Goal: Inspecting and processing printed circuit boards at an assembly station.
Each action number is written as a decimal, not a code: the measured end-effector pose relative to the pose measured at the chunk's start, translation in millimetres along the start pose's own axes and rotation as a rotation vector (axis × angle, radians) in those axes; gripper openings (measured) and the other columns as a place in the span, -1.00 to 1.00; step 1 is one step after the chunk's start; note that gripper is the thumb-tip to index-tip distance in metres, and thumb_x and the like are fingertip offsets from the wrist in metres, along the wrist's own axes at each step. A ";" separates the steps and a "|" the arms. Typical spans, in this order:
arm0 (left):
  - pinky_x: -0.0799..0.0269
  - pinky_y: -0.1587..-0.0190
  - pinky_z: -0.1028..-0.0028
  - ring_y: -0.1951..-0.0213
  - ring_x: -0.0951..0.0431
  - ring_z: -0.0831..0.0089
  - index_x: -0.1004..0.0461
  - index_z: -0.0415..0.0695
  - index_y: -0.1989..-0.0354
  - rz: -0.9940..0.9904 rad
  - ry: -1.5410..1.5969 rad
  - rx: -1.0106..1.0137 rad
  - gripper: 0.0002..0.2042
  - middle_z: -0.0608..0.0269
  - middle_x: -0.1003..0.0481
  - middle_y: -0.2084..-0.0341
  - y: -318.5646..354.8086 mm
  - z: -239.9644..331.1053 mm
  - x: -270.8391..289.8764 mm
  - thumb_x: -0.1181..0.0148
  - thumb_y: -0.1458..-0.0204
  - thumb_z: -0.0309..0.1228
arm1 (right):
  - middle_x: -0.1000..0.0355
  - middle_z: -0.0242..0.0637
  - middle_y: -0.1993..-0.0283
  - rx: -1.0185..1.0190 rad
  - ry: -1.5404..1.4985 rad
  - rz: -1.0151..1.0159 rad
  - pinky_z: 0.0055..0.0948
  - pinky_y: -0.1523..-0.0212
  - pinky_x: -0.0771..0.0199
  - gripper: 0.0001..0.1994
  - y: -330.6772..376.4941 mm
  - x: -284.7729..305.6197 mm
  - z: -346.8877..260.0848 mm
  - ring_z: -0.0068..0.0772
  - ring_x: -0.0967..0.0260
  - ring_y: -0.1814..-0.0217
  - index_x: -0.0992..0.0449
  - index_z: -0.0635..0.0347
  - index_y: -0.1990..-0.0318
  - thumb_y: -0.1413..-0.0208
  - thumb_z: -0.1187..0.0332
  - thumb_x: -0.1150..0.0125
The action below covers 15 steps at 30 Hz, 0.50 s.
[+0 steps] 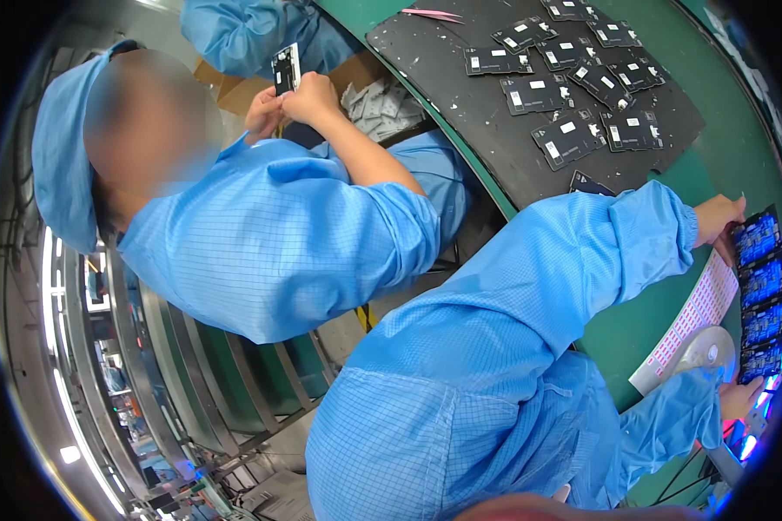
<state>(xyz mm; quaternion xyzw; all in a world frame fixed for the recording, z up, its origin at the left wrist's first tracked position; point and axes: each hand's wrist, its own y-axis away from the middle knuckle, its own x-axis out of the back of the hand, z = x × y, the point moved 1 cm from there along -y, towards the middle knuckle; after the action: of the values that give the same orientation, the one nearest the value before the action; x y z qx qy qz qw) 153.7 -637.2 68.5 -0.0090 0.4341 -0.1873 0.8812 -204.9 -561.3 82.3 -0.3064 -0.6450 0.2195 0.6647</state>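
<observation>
At about 3 o'clock in the head view, a dark panel (763, 291) of four joined circuit boards, lit blue, stretched lengthwise between the person's two hands. The left hand (715, 217) had its fingers nearly closed on the panel's upper end, at the 10 o'clock corner, so most of the panel lay toward 5 o'clock from them. The right hand (738, 399) pinched the lower end near 6 o'clock, with the panel running up toward 12 o'clock from its fingers; how far they wrapped underneath could not be told.

Just beside the panel, toward 8 o'clock, a pink-and-white label sheet (688, 326) and a pale round disc (709, 349) lay on the green bench (728, 148). Toward 1 o'clock in the view, black card-shaped units (565, 139) were scattered over a dark mat (447, 87). Toward 11 o'clock, a co-worker's hands (311, 100) held a small black-and-white piece (285, 71).
</observation>
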 end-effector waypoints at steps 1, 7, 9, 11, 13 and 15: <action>-0.53 0.51 0.12 0.43 -0.52 -0.06 -0.27 -0.43 0.17 -0.013 0.055 -0.038 -0.56 -0.22 -0.42 0.38 1.0 -0.9 0.5 0.30 -0.18 -0.19 | -0.29 -0.04 -0.05 0.090 0.129 0.008 -0.43 0.00 -0.29 -0.64 -1.3 -0.2 -3.9 -0.16 -0.30 -0.02 -0.37 0.21 -0.01 -0.06 0.26 -0.04; -0.50 0.47 -0.02 0.31 -0.49 -0.03 -0.32 -0.28 0.12 -0.051 0.053 0.214 -0.60 -0.06 -0.44 0.26 -3.8 -9.0 6.4 0.29 -0.18 -0.18 | -0.25 -0.01 -0.09 -0.167 -0.284 0.033 -0.36 -0.09 -0.22 -0.62 -7.2 23.7 -64.8 -0.11 -0.23 -0.10 -0.28 0.24 -0.07 -0.08 0.33 0.05; -0.50 0.48 0.00 0.33 -0.49 0.01 -0.33 -0.28 0.14 -0.082 0.144 0.260 -0.60 -0.02 -0.44 0.27 -4.1 -10.8 9.5 0.29 -0.17 -0.17 | -0.24 0.02 -0.10 -0.338 -0.592 0.042 -0.33 -0.11 -0.20 -0.60 -7.9 31.9 -86.9 -0.10 -0.21 -0.12 -0.24 0.28 -0.09 -0.09 0.34 0.07; -0.51 0.48 0.04 0.32 -0.50 0.02 -0.32 -0.27 0.11 -0.053 0.139 0.234 -0.59 -0.03 -0.44 0.25 -4.9 -12.9 10.1 0.27 -0.17 -0.15 | -0.23 0.05 -0.10 -0.513 -0.915 0.059 -0.29 -0.14 -0.18 -0.58 -12.3 32.7 -104.1 -0.08 -0.20 -0.14 -0.20 0.32 -0.10 -0.10 0.34 0.08; -0.52 0.49 0.08 0.31 -0.50 0.03 -0.32 -0.27 0.09 -0.032 0.129 0.206 -0.58 -0.04 -0.43 0.22 -2.2 -10.5 14.2 0.25 -0.16 -0.14 | -0.21 0.07 -0.10 -0.684 -1.242 0.082 -0.25 -0.16 -0.16 -0.57 -18.1 36.7 -116.5 -0.07 -0.18 -0.16 -0.16 0.36 -0.12 -0.10 0.34 0.10; -0.51 0.48 0.09 0.28 -0.48 0.07 -0.31 -0.21 0.08 0.013 0.115 0.182 -0.60 0.00 -0.41 0.20 -7.4 -19.0 2.4 0.20 -0.15 -0.11 | -0.18 0.17 -0.10 -0.563 -1.331 0.115 -0.16 -0.19 -0.11 -0.51 -9.9 21.5 -50.2 -0.01 -0.13 -0.19 -0.04 0.46 -0.14 -0.11 0.33 0.12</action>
<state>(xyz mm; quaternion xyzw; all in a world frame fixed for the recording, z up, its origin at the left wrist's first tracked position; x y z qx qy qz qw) 138.1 -642.1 56.1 0.0848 0.4653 -0.2203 0.8531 -154.6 -559.8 105.7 -0.3008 -0.9279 0.2196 0.0143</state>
